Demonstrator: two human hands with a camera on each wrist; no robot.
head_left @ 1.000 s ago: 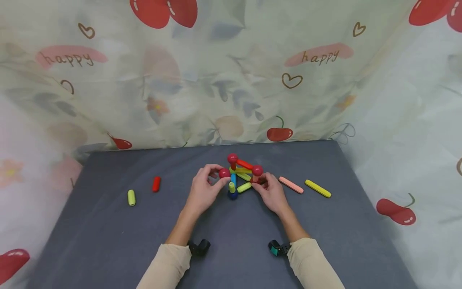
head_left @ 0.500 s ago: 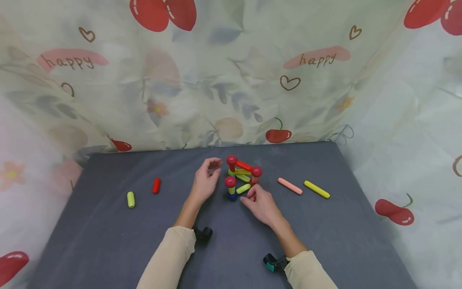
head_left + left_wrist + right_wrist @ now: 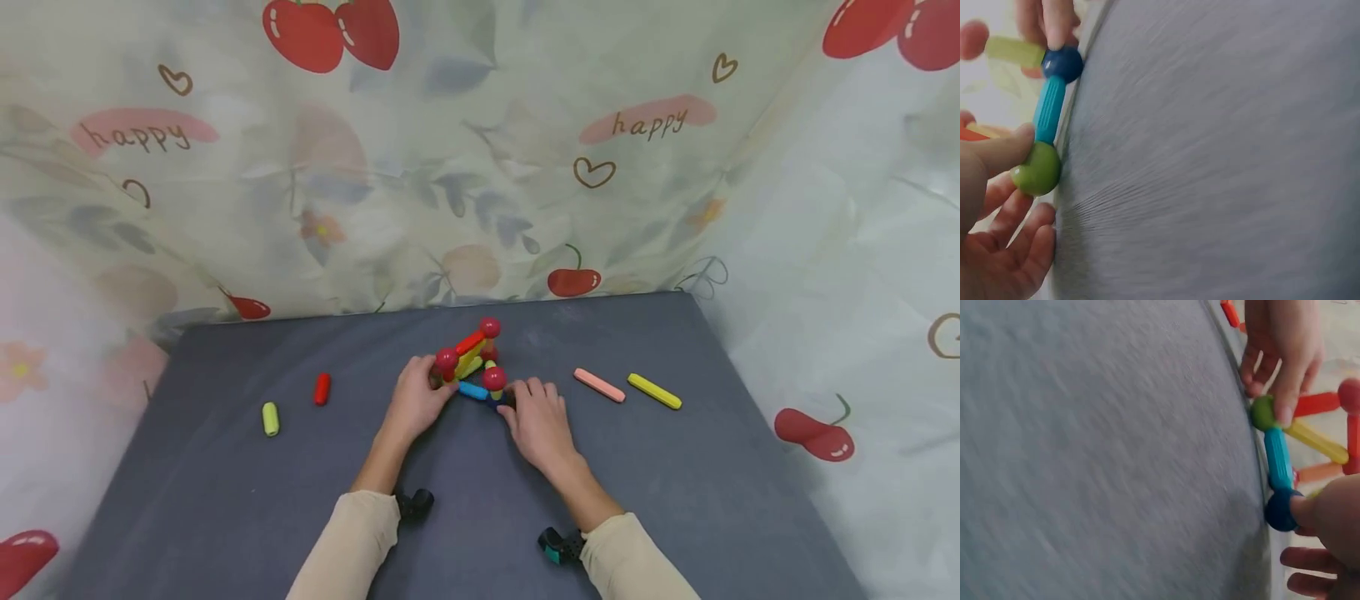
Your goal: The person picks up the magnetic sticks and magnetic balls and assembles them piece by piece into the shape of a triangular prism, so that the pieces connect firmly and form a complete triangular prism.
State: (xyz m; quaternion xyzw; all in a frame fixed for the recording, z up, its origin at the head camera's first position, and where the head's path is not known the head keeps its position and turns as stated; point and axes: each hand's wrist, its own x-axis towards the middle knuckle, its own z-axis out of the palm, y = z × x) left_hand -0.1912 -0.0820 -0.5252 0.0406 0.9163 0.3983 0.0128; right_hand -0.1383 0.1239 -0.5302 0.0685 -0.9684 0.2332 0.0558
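A frame of coloured sticks and balls stands on the dark cloth between the two hands. Low at its left, my left hand (image 3: 418,396) pinches a green ball (image 3: 1041,169) with thumb and fingers. A light-blue stick (image 3: 472,391) joins that ball to a dark blue ball (image 3: 1282,509). My right hand (image 3: 538,423) holds this dark blue ball between thumb and fingers. Above it a short yellow-green stick (image 3: 1013,51) carries a red ball (image 3: 494,378). Two more red balls top the other corners, linked by a red stick (image 3: 470,342). The lower far corner is partly hidden.
Loose on the cloth (image 3: 465,517) lie a yellow-green stick (image 3: 271,419) and a short red stick (image 3: 322,389) at left. A pink stick (image 3: 599,385) and a yellow stick (image 3: 655,391) lie at right. A patterned curtain (image 3: 420,167) hangs behind.
My left hand let go of a red ball, which now tops the yellow-green stick. Both hands took new holds, and the frame has turned counterclockwise, bringing the dark blue ball to the front right.
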